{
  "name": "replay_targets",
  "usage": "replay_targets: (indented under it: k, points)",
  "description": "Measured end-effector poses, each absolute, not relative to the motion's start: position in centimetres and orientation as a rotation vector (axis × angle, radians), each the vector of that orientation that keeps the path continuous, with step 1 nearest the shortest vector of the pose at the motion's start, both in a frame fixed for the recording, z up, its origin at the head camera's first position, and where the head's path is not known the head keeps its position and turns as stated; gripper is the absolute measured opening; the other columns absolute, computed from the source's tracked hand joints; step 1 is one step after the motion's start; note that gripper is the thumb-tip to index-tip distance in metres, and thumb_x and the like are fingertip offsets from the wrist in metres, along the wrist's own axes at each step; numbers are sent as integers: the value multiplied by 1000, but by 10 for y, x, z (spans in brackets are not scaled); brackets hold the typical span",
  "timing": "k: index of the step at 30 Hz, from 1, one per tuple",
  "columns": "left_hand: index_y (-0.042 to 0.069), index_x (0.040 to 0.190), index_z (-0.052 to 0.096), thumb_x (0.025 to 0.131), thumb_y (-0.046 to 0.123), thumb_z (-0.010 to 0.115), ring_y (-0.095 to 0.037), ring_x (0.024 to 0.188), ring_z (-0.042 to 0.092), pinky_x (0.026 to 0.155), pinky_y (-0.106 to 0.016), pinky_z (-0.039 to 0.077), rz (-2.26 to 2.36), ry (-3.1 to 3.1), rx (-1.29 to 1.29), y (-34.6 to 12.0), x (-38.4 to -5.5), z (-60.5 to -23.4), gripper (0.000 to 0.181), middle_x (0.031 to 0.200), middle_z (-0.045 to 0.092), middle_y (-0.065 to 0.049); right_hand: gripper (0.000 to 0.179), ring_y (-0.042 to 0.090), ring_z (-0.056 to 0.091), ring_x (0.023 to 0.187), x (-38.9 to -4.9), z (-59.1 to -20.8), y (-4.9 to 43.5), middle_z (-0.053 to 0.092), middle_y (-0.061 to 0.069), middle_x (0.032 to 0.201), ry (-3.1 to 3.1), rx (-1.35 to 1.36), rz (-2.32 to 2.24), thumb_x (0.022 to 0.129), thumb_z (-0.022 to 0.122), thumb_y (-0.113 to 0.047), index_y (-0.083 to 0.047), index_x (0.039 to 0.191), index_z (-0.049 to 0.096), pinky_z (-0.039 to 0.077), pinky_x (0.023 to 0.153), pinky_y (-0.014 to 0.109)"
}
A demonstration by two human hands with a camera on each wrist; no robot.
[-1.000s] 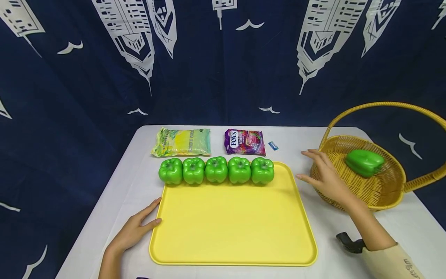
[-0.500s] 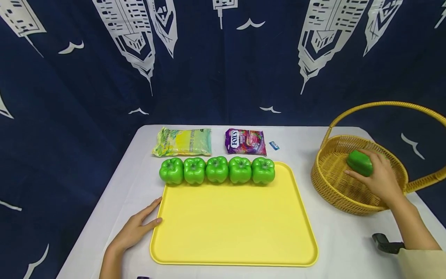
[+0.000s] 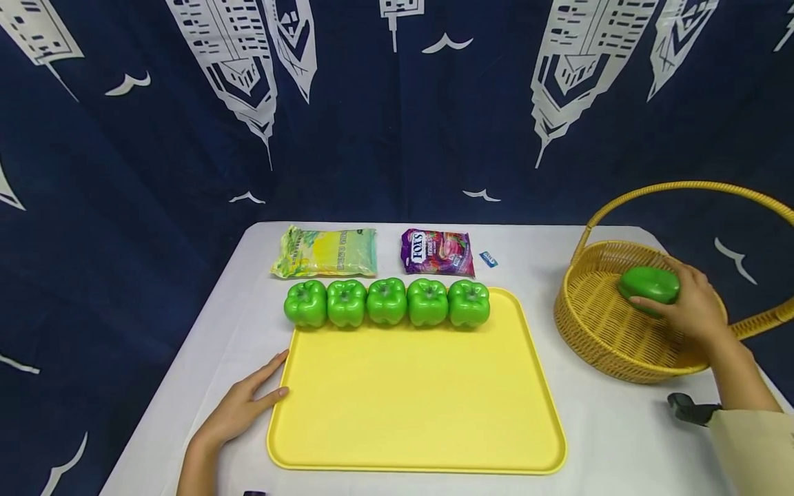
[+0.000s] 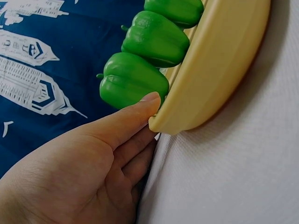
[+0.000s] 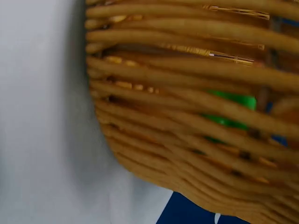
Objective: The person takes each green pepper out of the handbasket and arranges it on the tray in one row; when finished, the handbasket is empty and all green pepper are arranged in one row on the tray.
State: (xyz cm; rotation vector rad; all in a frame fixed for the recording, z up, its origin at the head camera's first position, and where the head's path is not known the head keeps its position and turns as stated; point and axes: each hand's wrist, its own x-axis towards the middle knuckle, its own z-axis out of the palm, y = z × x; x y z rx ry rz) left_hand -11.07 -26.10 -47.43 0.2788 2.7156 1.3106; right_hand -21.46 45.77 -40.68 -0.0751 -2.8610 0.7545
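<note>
Inside the wicker basket (image 3: 595, 351), my right hand (image 3: 697, 306) holds a green bell pepper (image 3: 648, 281) lying on its side, thumb along its near side and fingers behind it. Only a patch of green shows through the basket weave (image 5: 154, 102) in the right wrist view. At the left edge of the yellow tray (image 3: 415, 406), my left hand (image 3: 238, 413) touches the rim with fingers extended and thumb apart. The left wrist view shows that thumb (image 4: 140, 109) against the tray's edge. Several green bell peppers (image 3: 386, 302) stand in a row along the tray's far edge.
Behind the peppers lie a yellow-green packet (image 3: 325, 253), a purple candy bag (image 3: 437, 253) and a small blue wrapper (image 3: 488, 260). The basket's tall handle (image 3: 688, 184) arches over its opening. A dark blue printed curtain (image 3: 397, 138) hangs behind the white table.
My right hand has moved right from the basket's left rim into the basket and taken hold of the bell pepper. My left hand stays at the tray's edge.
</note>
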Motion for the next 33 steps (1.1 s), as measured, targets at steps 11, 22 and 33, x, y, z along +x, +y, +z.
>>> replay_targets:
  k: [11,22,33]
  points:
    - [23,144,35,88,42,60,-32,134,26,105,-54,22,1314,2711,285,-261,-110,-476,64,146,31,-11,92,58,27,106,-217,-418,458,22,42,125,-2889,42,705,81,72,-32,7,142,15,25,82,69]
    - [22,144,35,88,41,60,-32,134,26,105,-55,22,1322,2703,282,-261,-110,-476,64,146,31,-11,86,56,32,104,-202,-415,443,34,38,123,-2844,120,634,76,78,-25,2,140,28,27,77,68]
    - [24,144,34,88,41,59,-33,134,25,105,-56,21,1320,2711,283,-262,-111,-476,63,146,30,-11,84,51,33,106,-167,-394,410,34,32,123,-2635,149,690,65,83,-11,-5,137,40,29,71,65]
